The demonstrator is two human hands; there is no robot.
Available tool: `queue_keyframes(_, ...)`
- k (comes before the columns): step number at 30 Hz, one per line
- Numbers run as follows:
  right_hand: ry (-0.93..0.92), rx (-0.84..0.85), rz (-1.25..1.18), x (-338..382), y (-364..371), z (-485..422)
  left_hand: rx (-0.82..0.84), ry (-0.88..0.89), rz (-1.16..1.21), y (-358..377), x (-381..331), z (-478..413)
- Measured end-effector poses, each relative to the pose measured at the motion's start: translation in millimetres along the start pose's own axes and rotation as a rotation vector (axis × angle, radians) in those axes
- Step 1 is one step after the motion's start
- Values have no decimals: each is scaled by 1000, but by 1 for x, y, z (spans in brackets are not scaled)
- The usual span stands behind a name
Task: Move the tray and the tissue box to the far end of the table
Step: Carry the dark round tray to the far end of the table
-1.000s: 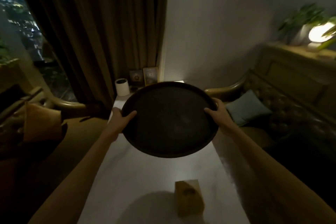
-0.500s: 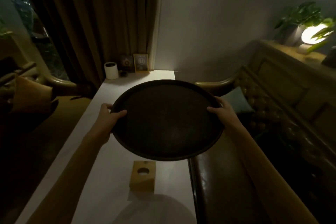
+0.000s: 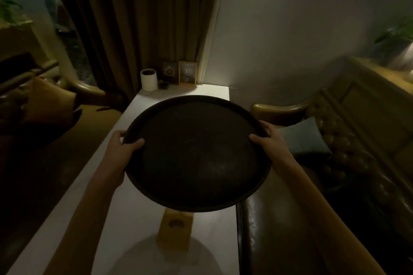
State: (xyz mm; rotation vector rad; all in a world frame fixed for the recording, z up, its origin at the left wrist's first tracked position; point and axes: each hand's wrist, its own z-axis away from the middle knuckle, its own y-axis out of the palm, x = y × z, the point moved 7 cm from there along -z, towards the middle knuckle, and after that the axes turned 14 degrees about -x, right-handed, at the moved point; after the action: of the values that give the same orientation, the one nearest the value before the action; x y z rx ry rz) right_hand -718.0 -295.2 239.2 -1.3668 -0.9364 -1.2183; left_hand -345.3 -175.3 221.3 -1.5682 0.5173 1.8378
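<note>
Head view: both arms reach forward, the left hand (image 3: pixel 121 148) and right hand (image 3: pixel 269 140) clamped on opposite edges of one round dark tray (image 3: pixel 196 154), thumbs curled over the rim, fingers tucked beneath. The tray hangs above the white table (image 3: pixel 125 207), tipped toward the camera. One wooden tissue box (image 3: pixel 175 227) sits on the table just below the tray's near edge. At the far end: one white cup (image 3: pixel 148 79), two small frames (image 3: pixel 180 72).

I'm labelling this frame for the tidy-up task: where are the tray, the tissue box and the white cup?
tray (image 3: pixel 196 154), head view, centre of its dark inner surface.
tissue box (image 3: pixel 175 227), head view, top face by the round opening.
white cup (image 3: pixel 148 80), head view, middle of its side wall.
</note>
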Motion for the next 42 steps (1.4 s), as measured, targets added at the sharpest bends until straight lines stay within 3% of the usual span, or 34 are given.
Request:
queue_keyframes(5, -18, 124, 28, 2, 54, -49, -167, -30, 24, -17, 2, -15)
queue_keyframes(14, 59, 573, -36, -14, 191, -119, -596, -114, -17, -45, 22, -9)
queue_keyframes(19, 31, 742, 0, -31, 231, -119, -802, -173, 19, -46, 49, 32)
queue_keyframes(30, -31, 878, 45, -66, 257, -105, -973, -215, -53, -42, 89, 69)
queue_keyframes(42, -79, 1165, 29, -44, 349, -228, -1233, -286, -11, 66, 64, 16)
